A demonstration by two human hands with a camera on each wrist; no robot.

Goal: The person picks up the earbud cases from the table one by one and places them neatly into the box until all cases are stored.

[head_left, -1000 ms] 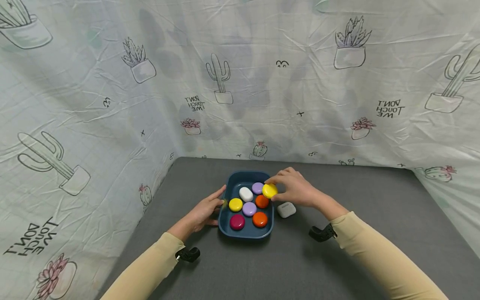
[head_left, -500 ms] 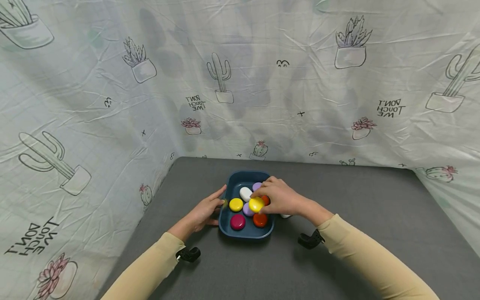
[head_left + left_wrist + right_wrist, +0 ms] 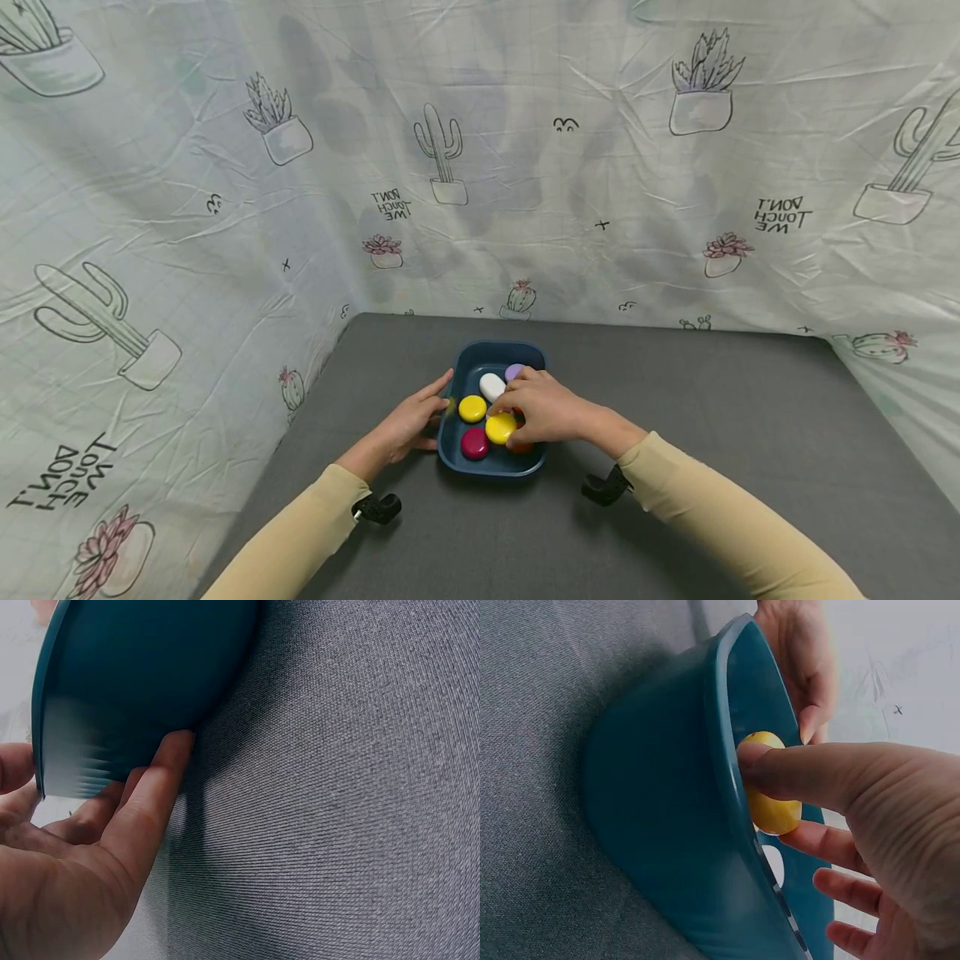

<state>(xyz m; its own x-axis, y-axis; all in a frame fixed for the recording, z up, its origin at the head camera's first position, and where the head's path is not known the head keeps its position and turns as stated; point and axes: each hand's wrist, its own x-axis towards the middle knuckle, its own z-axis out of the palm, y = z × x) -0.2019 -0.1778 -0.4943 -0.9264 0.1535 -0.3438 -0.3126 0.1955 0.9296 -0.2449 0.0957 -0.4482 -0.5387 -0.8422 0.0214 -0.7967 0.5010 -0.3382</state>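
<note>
My right hand (image 3: 551, 408) pinches a glossy yellow disc (image 3: 500, 429) between thumb and fingers. In the right wrist view that disc (image 3: 780, 812) sits just inside the rim of the blue tray (image 3: 718, 697). My left hand (image 3: 405, 427) touches the tray's left side from outside, fingers fairly straight. Its fingertips (image 3: 178, 741) press low on the wall in the left wrist view. Inside the tray lie another yellow disc (image 3: 472, 408), a white one (image 3: 492, 386), a magenta one (image 3: 475, 444) and a lilac one (image 3: 513, 372). Behind my right fingers, orange discs are mostly hidden.
The tray stands on a grey cloth-covered table (image 3: 675, 392). A pale curtain (image 3: 525, 167) printed with potted cacti hangs behind and at the left. Black wrist straps (image 3: 377, 508) sit at both sleeves.
My right hand has carried the yellow disc from the tray's right rim leftward and toward me, over the magenta and orange discs. The small pale case at right is now hidden. My left hand stays put.
</note>
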